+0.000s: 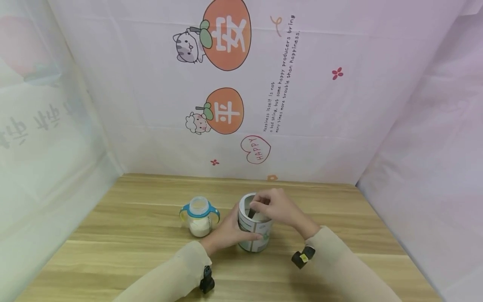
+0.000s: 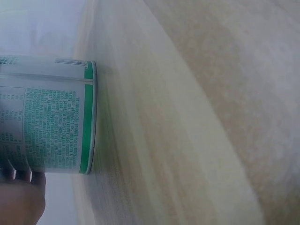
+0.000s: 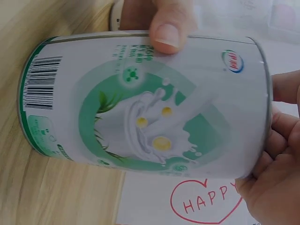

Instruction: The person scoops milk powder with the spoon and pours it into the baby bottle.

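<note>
A tall white-and-green milk powder can [image 1: 264, 230] stands upright on the table, its top uncovered. My left hand [image 1: 227, 233] grips the can's side, thumb across the front; the right wrist view shows that thumb [image 3: 167, 37] on the label. Over the can's mouth, my right hand [image 1: 278, 208] has its fingers bent down inside the rim, pinching a dark narrow handle [image 1: 251, 213]. The handle's lower end is hidden in the can. To the left stands a baby bottle [image 1: 200, 225] without a lid, with blue handles and whitish contents at its bottom.
The wooden table [image 1: 143, 235] meets a white printed cloth [image 1: 313, 138] at its back edge. More pale cloth hangs along the left and right sides. A small dark camera [image 1: 206, 280] sits on the left wrist, another [image 1: 303, 257] on the right.
</note>
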The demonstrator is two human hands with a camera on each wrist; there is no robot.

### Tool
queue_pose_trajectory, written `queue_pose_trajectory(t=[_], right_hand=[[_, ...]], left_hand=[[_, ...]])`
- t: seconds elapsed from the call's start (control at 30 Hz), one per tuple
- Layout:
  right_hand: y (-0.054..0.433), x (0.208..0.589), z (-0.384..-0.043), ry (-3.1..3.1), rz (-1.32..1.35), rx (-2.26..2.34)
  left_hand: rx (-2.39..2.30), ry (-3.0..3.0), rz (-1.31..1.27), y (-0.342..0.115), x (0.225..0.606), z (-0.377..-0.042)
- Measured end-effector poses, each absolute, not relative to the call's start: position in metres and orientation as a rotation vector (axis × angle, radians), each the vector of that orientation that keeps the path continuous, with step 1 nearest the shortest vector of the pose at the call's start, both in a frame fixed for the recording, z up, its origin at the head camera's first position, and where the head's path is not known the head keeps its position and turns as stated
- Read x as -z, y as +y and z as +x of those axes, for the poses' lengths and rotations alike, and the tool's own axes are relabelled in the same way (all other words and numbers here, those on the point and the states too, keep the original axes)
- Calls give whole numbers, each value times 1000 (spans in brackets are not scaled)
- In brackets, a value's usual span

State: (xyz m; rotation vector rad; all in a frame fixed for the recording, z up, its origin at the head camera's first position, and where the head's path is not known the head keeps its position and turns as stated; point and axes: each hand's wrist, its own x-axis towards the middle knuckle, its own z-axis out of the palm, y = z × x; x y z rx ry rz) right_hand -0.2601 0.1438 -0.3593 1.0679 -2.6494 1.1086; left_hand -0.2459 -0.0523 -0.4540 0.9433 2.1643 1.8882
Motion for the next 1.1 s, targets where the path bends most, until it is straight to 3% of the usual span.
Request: queue_pose_trajectory(t=[0.27,0.57,1.1], right_hand=[[157,355,-265,-2661,970,-1287],[175,361,-273,-2691,644,-1602],[187,371,-279,-2607,389,-1712]], left_hand=[[-1869,2209,902,-52,453,-245],[-1839,2258,867,-51,450,-242],[-1859,2252,874,-51,452,-243]])
